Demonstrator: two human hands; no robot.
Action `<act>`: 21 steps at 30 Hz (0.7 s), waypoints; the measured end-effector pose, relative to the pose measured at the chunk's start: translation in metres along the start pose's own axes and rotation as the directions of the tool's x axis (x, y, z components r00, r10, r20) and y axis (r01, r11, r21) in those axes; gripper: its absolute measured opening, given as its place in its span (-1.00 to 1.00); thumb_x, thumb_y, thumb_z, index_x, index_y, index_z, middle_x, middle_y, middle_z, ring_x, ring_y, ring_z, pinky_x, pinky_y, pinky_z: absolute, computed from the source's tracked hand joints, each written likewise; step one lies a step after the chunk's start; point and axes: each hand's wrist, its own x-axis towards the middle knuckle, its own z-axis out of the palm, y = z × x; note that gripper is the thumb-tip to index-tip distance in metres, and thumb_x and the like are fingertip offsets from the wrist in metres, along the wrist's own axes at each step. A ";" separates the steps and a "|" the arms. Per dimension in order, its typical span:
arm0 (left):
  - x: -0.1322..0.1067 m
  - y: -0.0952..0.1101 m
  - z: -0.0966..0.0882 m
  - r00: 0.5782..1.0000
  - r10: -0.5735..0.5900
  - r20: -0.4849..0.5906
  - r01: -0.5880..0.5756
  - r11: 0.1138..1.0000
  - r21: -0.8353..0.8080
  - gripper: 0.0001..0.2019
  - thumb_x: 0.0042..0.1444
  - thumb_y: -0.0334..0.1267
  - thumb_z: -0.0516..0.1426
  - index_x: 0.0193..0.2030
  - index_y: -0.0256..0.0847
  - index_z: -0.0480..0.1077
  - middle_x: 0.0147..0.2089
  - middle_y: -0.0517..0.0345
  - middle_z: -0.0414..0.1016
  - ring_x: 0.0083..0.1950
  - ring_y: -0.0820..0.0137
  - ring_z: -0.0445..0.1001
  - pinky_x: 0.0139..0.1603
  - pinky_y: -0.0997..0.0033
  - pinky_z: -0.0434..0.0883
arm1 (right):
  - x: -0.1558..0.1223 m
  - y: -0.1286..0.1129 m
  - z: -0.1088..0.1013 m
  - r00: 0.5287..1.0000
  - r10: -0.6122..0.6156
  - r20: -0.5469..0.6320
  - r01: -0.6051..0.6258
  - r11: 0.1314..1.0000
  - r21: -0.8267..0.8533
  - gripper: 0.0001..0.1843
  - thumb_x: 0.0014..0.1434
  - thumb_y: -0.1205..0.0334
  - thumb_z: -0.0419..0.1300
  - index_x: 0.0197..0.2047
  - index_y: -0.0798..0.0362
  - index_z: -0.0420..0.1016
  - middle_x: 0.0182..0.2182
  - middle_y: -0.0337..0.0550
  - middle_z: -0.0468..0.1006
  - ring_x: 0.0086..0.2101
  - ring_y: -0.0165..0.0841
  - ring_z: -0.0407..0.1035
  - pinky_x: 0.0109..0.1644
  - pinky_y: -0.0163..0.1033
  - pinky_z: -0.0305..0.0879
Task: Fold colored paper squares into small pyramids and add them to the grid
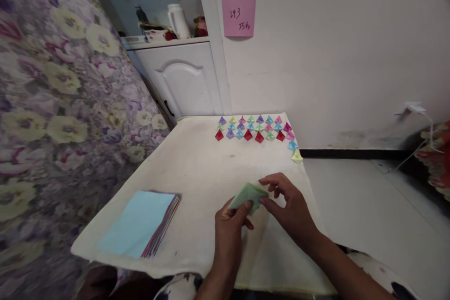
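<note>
A folded piece of light green paper [246, 193] is held above the table. My left hand [230, 225] grips its lower left part, with the thumb lying on top and the fingers beneath. At the paper's right corner is my right hand [286, 204]. Its thumb touches the edge, the curled fingers are close to the corner, and the index finger is raised a little above the paper. Part of the lower side of the paper is hidden behind my left thumb and fingers.
On the cream-covered table [190, 159], several small folded paper pieces [248, 135] in many colours form rows at the far right. A stack of coloured paper [144, 222], light blue on top, lies front left. A flowered curtain [80, 117] hangs left; a wall [326, 56] stands behind.
</note>
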 end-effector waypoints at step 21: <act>-0.001 -0.002 0.001 1.000 -0.017 0.017 0.017 0.999 0.045 -0.77 -0.09 -0.23 0.25 -0.29 -0.32 0.52 -0.42 0.08 0.53 -0.40 0.38 0.40 -0.56 0.54 0.33 | 0.002 0.000 0.000 0.998 -0.059 -0.027 0.059 0.998 -0.021 -0.73 0.00 0.35 0.19 -0.17 -0.06 0.45 -0.04 -0.11 0.33 -0.24 -0.32 0.29 -0.23 -0.20 0.28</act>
